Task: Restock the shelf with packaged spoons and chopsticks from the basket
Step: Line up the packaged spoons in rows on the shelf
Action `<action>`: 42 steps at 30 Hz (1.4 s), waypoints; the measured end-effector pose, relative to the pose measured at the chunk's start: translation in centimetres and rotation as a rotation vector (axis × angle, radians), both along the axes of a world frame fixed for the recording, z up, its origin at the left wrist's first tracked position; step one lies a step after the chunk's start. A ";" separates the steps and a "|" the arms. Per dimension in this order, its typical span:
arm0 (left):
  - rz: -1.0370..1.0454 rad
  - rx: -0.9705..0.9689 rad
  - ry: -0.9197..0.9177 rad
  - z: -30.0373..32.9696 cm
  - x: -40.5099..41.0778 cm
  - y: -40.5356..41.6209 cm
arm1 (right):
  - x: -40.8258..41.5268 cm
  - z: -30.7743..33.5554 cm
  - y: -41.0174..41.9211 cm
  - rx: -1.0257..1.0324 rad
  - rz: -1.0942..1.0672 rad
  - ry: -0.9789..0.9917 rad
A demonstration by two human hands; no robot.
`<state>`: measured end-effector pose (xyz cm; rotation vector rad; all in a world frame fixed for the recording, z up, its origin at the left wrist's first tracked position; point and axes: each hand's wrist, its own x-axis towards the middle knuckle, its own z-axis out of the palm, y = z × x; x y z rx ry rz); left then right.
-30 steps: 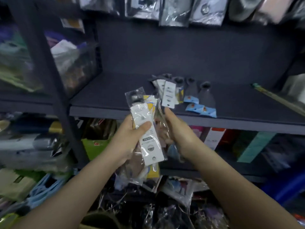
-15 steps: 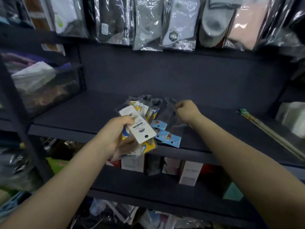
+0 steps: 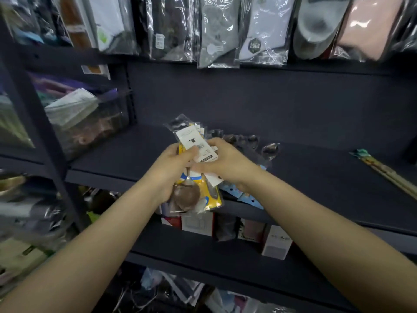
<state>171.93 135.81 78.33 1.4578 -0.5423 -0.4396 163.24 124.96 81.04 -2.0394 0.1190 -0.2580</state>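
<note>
The shelf [image 3: 316, 177] is dark grey-blue. The spoon packets [image 3: 196, 177] are clear plastic with white labels, yellow card and a brown spoon bowl. The chopsticks [image 3: 388, 172] are pale yellowish with a teal end. The hanging socks [image 3: 216, 32] are grey, white, black and pink.

Dim overall; glare on hanging bags [image 3: 216, 30] (left edge blurred).
</note>
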 end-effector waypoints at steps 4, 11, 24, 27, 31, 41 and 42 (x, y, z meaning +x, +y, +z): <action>-0.120 0.016 0.120 -0.3 1.7 1.5 | 3.2 -0.7 -2.4 0.054 -0.323 -0.069; -0.043 0.125 0.091 -0.5 6.5 3.1 | 8.7 -3.9 -6.0 -0.313 -0.586 0.227; -0.175 0.198 -0.034 2.0 10.2 -1.8 | 8.5 -1.2 -2.0 -0.675 -0.058 -0.167; -0.216 0.117 -0.083 2.0 11.3 -1.8 | 9.8 -0.8 -2.1 -0.431 -0.399 -0.235; -0.366 0.068 -0.194 2.3 12.4 -0.8 | 10.8 0.9 -2.1 0.341 -0.405 -0.029; -0.082 0.451 -0.775 3.4 17.5 3.3 | 14.8 -0.3 -1.3 0.477 -0.286 0.084; -0.013 0.464 -0.814 3.6 18.1 4.0 | 15.7 -0.4 -1.4 0.491 -0.304 0.093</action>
